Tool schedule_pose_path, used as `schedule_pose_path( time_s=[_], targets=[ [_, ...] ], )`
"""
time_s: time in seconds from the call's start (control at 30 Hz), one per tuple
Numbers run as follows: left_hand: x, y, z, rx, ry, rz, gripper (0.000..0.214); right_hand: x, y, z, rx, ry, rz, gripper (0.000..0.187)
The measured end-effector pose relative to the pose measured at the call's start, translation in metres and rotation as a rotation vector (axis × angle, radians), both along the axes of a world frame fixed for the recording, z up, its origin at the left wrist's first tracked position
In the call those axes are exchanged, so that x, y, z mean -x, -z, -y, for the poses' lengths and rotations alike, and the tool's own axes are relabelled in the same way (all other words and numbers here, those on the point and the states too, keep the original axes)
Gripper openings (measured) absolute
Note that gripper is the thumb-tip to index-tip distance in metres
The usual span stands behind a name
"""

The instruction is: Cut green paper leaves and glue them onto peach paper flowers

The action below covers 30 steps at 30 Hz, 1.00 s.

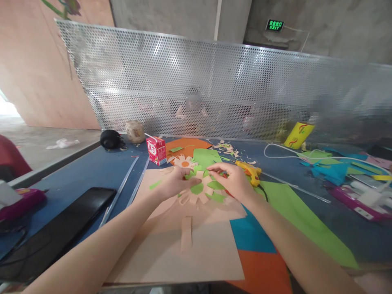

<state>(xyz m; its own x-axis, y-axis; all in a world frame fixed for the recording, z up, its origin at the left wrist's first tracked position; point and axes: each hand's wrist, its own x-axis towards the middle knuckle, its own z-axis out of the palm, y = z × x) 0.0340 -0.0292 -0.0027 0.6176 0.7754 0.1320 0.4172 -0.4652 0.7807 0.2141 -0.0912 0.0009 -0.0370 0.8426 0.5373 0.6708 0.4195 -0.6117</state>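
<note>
A paper flower with pale peach petals and a round green centre [197,188] lies on pale peach sheets [214,249] in front of me. My left hand [174,181] is closed at the flower's upper left, thumb and fingers at a petal's edge. From the other side my right hand [231,179] has its thumb and fingertips drawn together above the upper right petals; what is between them is too small to make out. Green paper leaves [217,185] show among the petals. A smaller peach flower with an orange centre [185,164] lies just behind.
A yellow glue gun [252,173] lies beyond my right hand. Clear glue sticks [122,185], a black phone [88,212] and a red drink carton [156,150] are leftward. Green paper [300,216] spreads rightward. A perforated metal screen [183,81] borders the table's back.
</note>
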Motion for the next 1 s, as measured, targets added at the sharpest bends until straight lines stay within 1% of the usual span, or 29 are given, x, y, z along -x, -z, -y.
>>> schedule_pose_path(
  time_s=[0.13,0.23,0.37,0.5,0.67,0.87,1.0],
  targets=[
    [0.0,0.001,-0.002,0.033,0.013,0.019,0.035,-0.005,0.001,-0.003,-0.004,0.022,-0.061,0.02],
    [0.0,0.002,-0.004,0.069,0.005,0.085,0.034,-0.01,0.003,-0.007,0.011,0.029,-0.102,0.021],
    [0.0,0.002,-0.006,0.101,-0.019,0.156,0.031,-0.011,0.006,-0.009,0.106,-0.014,-0.082,0.022],
    [0.0,0.002,-0.006,0.14,-0.01,0.157,0.033,-0.007,0.005,-0.007,0.201,-0.074,-0.064,0.025],
    [0.0,-0.001,-0.003,0.15,-0.021,0.142,0.037,-0.003,0.003,-0.006,0.231,-0.073,-0.1,0.018],
    [0.0,0.001,-0.003,0.175,0.015,0.145,0.029,0.002,0.001,-0.004,0.249,-0.089,-0.203,0.015],
    [0.0,0.002,-0.003,0.172,-0.004,0.142,0.031,0.003,0.001,-0.004,0.27,-0.104,-0.26,0.014]
  ],
)
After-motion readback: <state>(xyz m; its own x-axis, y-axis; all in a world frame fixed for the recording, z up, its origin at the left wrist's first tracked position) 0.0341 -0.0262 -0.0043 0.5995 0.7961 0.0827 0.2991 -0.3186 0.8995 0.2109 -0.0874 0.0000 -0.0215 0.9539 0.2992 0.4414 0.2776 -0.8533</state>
